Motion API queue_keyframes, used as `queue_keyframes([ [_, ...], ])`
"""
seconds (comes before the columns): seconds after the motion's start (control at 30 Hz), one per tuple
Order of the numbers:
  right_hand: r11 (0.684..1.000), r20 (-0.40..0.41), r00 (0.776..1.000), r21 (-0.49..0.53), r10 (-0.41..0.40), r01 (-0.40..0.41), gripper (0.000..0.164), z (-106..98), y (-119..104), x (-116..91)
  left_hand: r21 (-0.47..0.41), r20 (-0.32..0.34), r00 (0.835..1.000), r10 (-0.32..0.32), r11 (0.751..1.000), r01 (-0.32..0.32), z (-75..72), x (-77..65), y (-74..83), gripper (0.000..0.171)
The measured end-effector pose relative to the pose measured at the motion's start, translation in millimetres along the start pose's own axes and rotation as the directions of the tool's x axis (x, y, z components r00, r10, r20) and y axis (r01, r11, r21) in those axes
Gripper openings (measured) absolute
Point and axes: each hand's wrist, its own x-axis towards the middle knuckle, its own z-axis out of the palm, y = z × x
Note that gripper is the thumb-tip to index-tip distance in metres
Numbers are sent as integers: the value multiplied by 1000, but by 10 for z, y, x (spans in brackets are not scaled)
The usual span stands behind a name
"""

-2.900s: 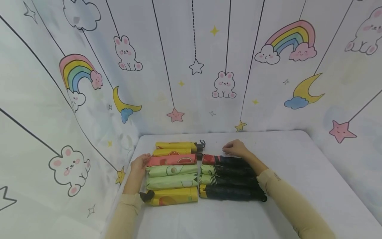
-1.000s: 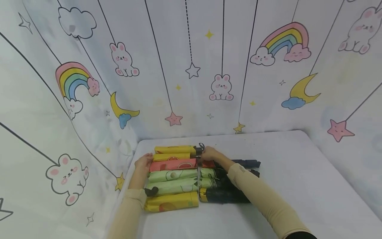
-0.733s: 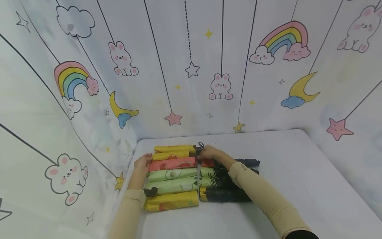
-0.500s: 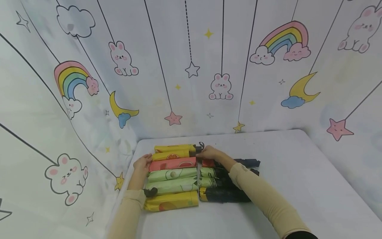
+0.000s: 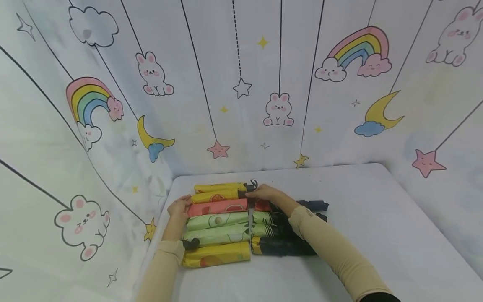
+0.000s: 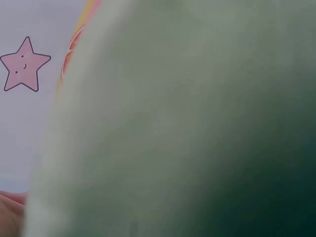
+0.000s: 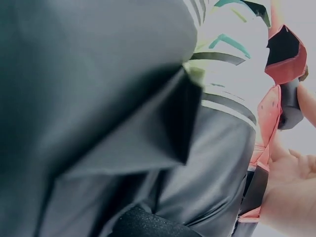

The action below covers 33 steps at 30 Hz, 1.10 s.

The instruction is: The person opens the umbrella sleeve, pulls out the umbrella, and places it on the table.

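Note:
Folding umbrellas lie side by side in two columns. A yellow umbrella with an orange-slice print [image 5: 216,196] lies second from the back in the left column. My right hand [image 5: 267,193] pinches its black handle [image 7: 290,111]. My left hand [image 5: 179,206] reaches along the left side, fingers extended and fingertips at that umbrella's left end. Behind it is another yellow umbrella [image 5: 219,187] with a black wrist loop. In front lies a red watermelon umbrella [image 5: 219,207]. A blurred pale green surface [image 6: 148,108] hides most of the left wrist view.
Two green umbrellas [image 5: 216,220] and a yellow one [image 5: 216,256] fill the front of the left column. Dark umbrellas, one with a yellow end [image 5: 283,246], form the right column, partly under my right sleeve [image 5: 336,243]. The white table [image 5: 362,209] meets a printed cloth wall [image 5: 211,84].
My right hand has come left from over the table to the orange-print umbrella's handle. That umbrella has since slid slightly left. My left hand stays at the left ends.

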Motion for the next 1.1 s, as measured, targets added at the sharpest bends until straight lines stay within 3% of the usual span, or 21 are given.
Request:
queue_keyframes([
  [0.2,997,26,1000,72,8,-10,74,-15,17,-3,-47,16,1000,6,999,-5,-30,11,-23,59],
  [0.53,961,30,999,273,41,-48,50,-43,-5,2,-60,10,1000,23,998,-22,-25,-6,-10,55],
  [0.77,909,54,999,417,-5,-18,41,-70,-4,0,-117,38,999,2,993,2,-9,-80,66,44],
  [1.1,858,47,999,513,6,-29,42,-118,80,18,-119,40,999,-18,993,22,-38,-88,83,39],
])
